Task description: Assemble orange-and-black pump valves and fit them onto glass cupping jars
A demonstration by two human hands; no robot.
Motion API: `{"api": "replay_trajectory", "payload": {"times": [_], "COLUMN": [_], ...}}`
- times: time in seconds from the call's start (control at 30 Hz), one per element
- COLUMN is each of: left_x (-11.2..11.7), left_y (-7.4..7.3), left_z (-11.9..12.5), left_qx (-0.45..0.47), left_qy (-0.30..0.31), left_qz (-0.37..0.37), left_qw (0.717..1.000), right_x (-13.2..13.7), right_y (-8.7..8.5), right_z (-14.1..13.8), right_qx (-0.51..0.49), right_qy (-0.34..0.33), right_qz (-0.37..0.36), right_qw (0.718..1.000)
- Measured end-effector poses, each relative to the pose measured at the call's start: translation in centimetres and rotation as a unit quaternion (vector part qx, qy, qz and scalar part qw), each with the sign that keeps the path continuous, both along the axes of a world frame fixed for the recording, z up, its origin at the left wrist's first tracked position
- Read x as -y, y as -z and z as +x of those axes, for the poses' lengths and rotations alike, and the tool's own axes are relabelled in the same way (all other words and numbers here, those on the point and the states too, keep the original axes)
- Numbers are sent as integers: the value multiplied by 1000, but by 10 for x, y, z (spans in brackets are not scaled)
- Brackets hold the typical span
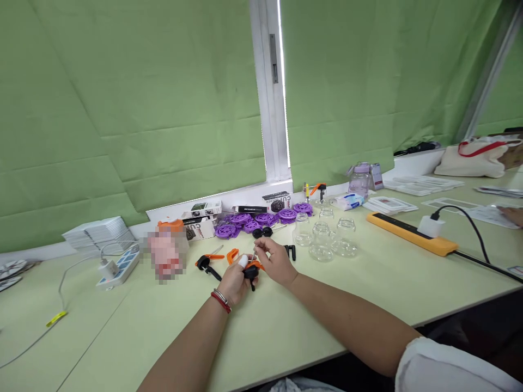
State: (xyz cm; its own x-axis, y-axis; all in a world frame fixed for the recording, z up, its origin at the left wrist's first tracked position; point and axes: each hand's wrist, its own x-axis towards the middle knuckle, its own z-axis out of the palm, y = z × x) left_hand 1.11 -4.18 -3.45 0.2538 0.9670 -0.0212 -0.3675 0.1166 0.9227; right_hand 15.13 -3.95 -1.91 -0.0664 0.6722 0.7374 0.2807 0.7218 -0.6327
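Note:
Near the middle of the table, my left hand (233,283) is closed around a black-and-orange clamp part (250,271); one finger has a white covering. My right hand (278,262) pinches a thin metal rod (253,253) just above that part; whether the rod touches it is too small to tell. An orange bracket (232,256) lies just beyond my left hand. To its left rests another black-and-orange clamp (208,265). Small black pieces (291,252) lie beyond my right hand, and black round knobs (262,232) sit farther back.
Purple slotted discs (229,230) are piled before printed boxes (202,226). Several clear jars (321,245) stand right of my hands. An orange power strip (412,233) lies farther right, a white one (118,268) at left. Another person's hand (511,215) shows at the right edge.

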Motion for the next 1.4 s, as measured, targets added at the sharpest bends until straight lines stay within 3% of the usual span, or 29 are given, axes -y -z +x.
{"api": "replay_trajectory", "payload": {"times": [0.1,0.47,0.63,0.73,0.87,1.0,1.17,1.4], "left_x": [1,10,10,7,1,0,6,14], "left_y": [0,-6,-5,-5,-4,-4,-12,-24], "left_z": [3,8,9,6,1,-2,-7,-14], "left_qx": [1,19,43,52,70,60,-6,-155], "left_qy": [7,42,27,16,-9,14,74,135], "left_qz": [3,2,-15,-40,-49,-33,22,90], "left_qw": [1000,999,999,998,996,998,997,975], "right_x": [-1,-1,3,6,8,4,-1,-2], "right_y": [2,-1,1,-2,-3,2,3,3], "right_z": [0,-4,-4,-4,-3,-1,4,7], "right_qx": [-19,-21,65,130,196,263,297,318], "right_qy": [-35,-35,-43,-36,-75,-78,-74,-142], "right_qz": [-53,-91,-91,-49,5,9,17,20], "right_qw": [998,995,993,990,978,961,952,937]}}
